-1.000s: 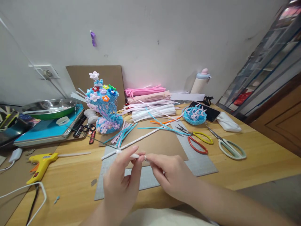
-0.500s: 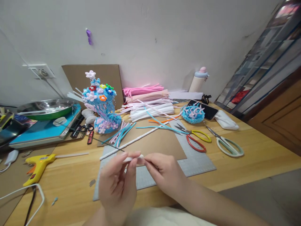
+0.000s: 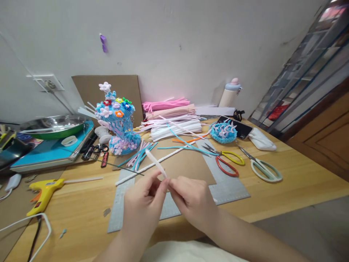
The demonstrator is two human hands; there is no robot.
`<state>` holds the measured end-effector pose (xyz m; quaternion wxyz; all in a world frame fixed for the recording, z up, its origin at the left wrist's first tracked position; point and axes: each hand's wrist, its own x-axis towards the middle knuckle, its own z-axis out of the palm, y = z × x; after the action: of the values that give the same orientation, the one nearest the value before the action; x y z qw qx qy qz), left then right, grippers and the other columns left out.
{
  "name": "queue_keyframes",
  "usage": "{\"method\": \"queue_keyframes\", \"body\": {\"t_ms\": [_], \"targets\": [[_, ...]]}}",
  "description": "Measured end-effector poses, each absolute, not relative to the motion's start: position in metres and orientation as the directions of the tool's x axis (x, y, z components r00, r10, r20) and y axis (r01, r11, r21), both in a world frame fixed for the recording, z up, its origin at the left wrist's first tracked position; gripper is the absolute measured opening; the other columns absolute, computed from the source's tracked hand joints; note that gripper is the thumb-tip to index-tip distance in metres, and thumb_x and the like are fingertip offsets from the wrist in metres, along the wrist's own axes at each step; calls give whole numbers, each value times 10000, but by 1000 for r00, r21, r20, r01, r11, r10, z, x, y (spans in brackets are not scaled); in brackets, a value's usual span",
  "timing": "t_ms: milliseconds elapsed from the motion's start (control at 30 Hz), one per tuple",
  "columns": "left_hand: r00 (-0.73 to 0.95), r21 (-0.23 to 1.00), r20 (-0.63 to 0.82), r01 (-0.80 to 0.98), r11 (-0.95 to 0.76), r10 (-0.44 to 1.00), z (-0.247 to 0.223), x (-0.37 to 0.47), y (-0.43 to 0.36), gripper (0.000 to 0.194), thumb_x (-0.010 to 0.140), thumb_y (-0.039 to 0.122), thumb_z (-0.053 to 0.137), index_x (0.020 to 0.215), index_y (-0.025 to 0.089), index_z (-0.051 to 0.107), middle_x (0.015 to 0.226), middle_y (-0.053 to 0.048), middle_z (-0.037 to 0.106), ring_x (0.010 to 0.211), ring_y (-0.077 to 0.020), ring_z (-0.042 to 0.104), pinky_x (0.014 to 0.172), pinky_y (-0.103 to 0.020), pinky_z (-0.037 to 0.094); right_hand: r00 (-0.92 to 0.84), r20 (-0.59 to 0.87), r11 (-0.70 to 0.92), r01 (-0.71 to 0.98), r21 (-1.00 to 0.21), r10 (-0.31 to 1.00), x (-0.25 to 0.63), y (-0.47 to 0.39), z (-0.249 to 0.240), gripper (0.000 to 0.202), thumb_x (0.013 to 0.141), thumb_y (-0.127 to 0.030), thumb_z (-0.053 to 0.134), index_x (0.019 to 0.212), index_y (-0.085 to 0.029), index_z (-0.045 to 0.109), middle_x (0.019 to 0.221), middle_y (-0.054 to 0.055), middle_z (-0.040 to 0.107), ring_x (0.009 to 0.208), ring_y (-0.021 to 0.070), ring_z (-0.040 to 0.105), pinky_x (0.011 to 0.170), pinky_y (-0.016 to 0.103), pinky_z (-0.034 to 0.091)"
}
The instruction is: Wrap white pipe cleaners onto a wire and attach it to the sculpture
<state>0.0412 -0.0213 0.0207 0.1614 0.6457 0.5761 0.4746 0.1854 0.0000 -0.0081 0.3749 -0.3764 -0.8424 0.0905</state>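
The white strip sits pinched at its near end, above the brown card on the grey mat. Its long axis runs on a slant, the free end pointing away from the person and off to their left, toward the blue and pink stems. The left hand grips it between thumb and forefinger; the right hand has its fingertips closed right there too, though I can't tell what they grasp.

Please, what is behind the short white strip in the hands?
Behind the strip, I see a long white rod and flat cardboard. The left hand and right hand cover whatever is behind the lower end.
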Motion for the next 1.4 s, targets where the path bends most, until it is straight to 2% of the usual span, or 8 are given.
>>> {"method": "queue_keyframes", "body": {"t_ms": [100, 300, 433, 600, 700, 867, 1133, 1400], "targets": [[20, 628, 535, 660, -413, 845, 19, 40, -23, 143, 837, 134, 562, 888, 217, 667, 831, -19, 659, 747, -129, 619, 669, -233, 490, -430, 582, 710, 558, -429, 690, 184, 0, -12, 278, 934, -191, 400, 749, -163, 605, 612, 11, 564, 547, 113, 489, 541, 254, 296], [-11, 659, 662, 484, -576, 749, 2, 39, -40, 352, 765, 28, 621, 994, 289, 681, 974, -23, 700, 892, -166, 658, 769, -267, 528, -309, 368, 456, 293, -840, 877, 187, 5, -4, 235, 901, -234, 465, 777, -173, 654, 665, 15, 631, 622, 120, 560, 579, 220, 390], [-227, 941, 312, -63, -334, 923, -5, 41, -39, 72, 755, 179, 683, 777, 245, 703, 862, -13, 692, 621, -118, 644, 489, -203, 492, -293, 126, 143, 38, -989, 948, 190, 6, 4, 243, 859, -345, 552, 754, -154, 659, 509, -40, 500, 437, 74, 400, 428, 194, 307], [-73, 754, -267, -636, 161, 961, -3, 42, -24, 252, 607, 346, 803, 696, 166, 651, 592, 41, 571, 397, -20, 433, 336, -115, 311, -447, 89, 35, -127, -991, 890, 191, -1, 13, 229, 839, -336, 579, 731, -147, 650, 510, -49, 485, 430, 58, 359, 424, 186, 285], [124, 689, -386, -620, 375, 914, 5, 37, -15, 290, 579, 352, 819, 676, 138, 648, 489, 63, 495, 356, 2, 327, 331, -107, 238, -553, 148, 155, -34, -987, 820, 191, -6, 20, 220, 844, -256, 558, 680, -151, 659, 543, -44, 481, 496, 67, 390, 476, 188, 304], [189, 853, -402, -278, 442, 896, 17, 25, -4, 326, 525, 356, 846, 679, 117, 686, 476, 33, 535, 388, -25, 387, 384, -143, 260, -652, 126, 298, 160, -941, 748, 193, -9, 23, 207, 824, -165, 545, 634, -154, 627, 551, -61, 457, 532, 68, 386, 519, 192, 293], [312, 894, -188, -338, 293, 931, 15, 20, 0, 324, 503, 355, 851, 598, 155, 614, 507, 24, 575, 435, -85, 488, 438, -204, 372, -672, -56, -118, -47, -992, 739, 183, -9, 12, 100, 780, -215, 562, 711, -153, 600, 538, -69, 411, 493, 67, 366, 481, 190, 287], [-225, 940, -164, -331, 83, 960, -7, 39, -14, 132, 728, 257, 657, 769, 191, 550, 552, 86, 424, 435, -36, 324, 403, -138, 228, -396, 232, 332, 205, -921, 888, 191, 4, -3, 172, 880, -229, 506, 818, -172, 656, 630, -23, 556, 564, 91, 461, 542, 205, 347]]}}
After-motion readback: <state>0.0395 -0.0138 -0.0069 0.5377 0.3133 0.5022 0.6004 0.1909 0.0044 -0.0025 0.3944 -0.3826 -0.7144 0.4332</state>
